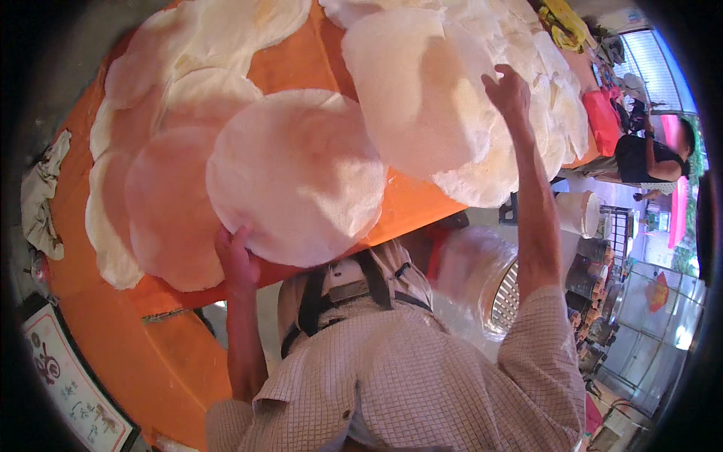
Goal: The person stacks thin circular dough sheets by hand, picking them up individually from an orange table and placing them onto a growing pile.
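A thin, round, pale dough sheet [299, 175] lies flat in front of me, near the table's front edge. My left hand [240, 254] pinches its lower left rim, thumb on top and the other fingers hidden beneath. To the right, my right hand [510, 93] is over a pile of overlapping sheets, thumb and index finger apart, with nothing seen between them. Whether it touches the pile, I cannot tell. Nearest to it is the pile's large top sheet [406, 96], crossed by a shadow. More sheets [175, 203] overlap on the left side.
An orange covering [282, 68] spans the table. A crumpled cloth [45, 198] lies at far left, near a framed sign [73, 378] bearing writing. A plastic-wrapped slatted basket [502, 294] and a white bucket [582, 213] stand below at right. Another person [649, 158] stands beyond a red bag [601, 121].
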{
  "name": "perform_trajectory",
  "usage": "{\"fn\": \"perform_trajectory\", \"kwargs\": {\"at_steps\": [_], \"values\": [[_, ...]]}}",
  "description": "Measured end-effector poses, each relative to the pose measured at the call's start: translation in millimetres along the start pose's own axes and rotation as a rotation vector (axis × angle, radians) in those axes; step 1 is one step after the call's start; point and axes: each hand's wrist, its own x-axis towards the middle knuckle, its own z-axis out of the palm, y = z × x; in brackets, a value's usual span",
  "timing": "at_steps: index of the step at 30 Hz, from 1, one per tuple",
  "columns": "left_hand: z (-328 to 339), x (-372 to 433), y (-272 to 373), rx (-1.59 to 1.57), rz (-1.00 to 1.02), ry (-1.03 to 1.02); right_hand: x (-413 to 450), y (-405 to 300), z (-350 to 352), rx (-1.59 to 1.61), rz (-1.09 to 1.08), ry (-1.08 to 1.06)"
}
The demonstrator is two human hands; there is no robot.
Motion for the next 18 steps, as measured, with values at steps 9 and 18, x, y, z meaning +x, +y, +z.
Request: {"fn": "perform_trajectory", "kwargs": {"at_steps": [9, 18], "values": [[82.6, 9.4, 6.6, 0.086, 0.119, -0.285, -183.2, -206.6, -16.6, 0.85, -0.308, -0.934], [134.6, 28.5, 36.1, -0.129, 0.081, -0.295, -113.0, -224.4, -23.2, 1.313, -0.045, -1.172]]}}
